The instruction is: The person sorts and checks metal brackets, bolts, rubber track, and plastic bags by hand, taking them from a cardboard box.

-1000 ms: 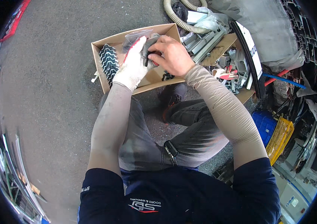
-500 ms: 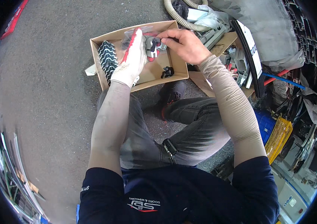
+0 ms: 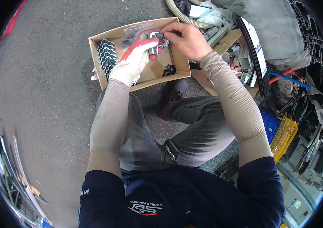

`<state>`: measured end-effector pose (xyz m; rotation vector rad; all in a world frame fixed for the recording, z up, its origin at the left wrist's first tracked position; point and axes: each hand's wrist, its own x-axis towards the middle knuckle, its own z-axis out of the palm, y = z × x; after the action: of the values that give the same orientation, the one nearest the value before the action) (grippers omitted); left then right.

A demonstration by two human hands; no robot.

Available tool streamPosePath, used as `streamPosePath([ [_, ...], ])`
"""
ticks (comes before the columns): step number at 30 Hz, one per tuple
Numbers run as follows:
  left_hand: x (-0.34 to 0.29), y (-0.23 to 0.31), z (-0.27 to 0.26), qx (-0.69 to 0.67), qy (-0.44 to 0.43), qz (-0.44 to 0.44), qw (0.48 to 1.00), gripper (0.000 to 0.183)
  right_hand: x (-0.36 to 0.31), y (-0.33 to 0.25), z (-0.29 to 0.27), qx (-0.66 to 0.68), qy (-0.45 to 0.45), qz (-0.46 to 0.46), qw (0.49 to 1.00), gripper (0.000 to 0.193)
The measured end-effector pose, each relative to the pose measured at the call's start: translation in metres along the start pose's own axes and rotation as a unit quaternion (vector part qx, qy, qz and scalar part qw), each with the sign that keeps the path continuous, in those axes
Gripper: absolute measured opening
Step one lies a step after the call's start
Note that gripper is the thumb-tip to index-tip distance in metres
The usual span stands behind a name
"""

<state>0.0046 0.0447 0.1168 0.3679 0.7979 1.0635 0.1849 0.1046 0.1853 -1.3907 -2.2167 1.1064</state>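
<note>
My left hand, in a white glove with red-coated fingers, is closed around a small grey and black bracket-like fitting above a cardboard box. My bare right hand pinches at the fitting's right end with thumb and forefinger; what lies between the fingertips is too small to make out. Inside the box, a stack of dark pieces with pale wavy edges stands along the left wall. A clear plastic bag lies by the far wall, and small black parts rest near the right front corner.
A ribbed hose, metal profiles and a tilted black-edged panel crowd the area right of the box. Farther right sit a yellow crate and a blue crate. Long metal strips lie at the left. My knees are below the box.
My left hand has rolled, so its red fingers and the fitting show more plainly. My right hand has shifted slightly up and left, still pinching at the fitting.
</note>
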Motion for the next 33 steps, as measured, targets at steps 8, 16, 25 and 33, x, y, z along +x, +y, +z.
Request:
streamPosePath([
  [8, 0.001, -0.001, -0.005, 0.076, -0.036, 0.016, 0.996, 0.041, -0.001, -0.006, 0.004, -0.073, 0.041, -0.040, 0.996, 0.019],
  [16, -0.003, 0.002, -0.005, 0.061, -0.019, 0.007, 0.998, 0.040, -0.001, -0.006, 0.000, -0.030, 0.063, 0.028, 0.997, 0.025],
  [25, -0.001, 0.001, -0.007, -0.042, -0.036, -0.001, 0.998, 0.037, 0.002, 0.000, -0.002, -0.108, 0.073, -0.163, 0.978, 0.026],
  [33, 0.000, -0.001, -0.009, -0.028, -0.045, -0.001, 0.999, 0.036, 0.002, 0.003, -0.003, -0.090, 0.060, -0.146, 0.983, 0.025],
])
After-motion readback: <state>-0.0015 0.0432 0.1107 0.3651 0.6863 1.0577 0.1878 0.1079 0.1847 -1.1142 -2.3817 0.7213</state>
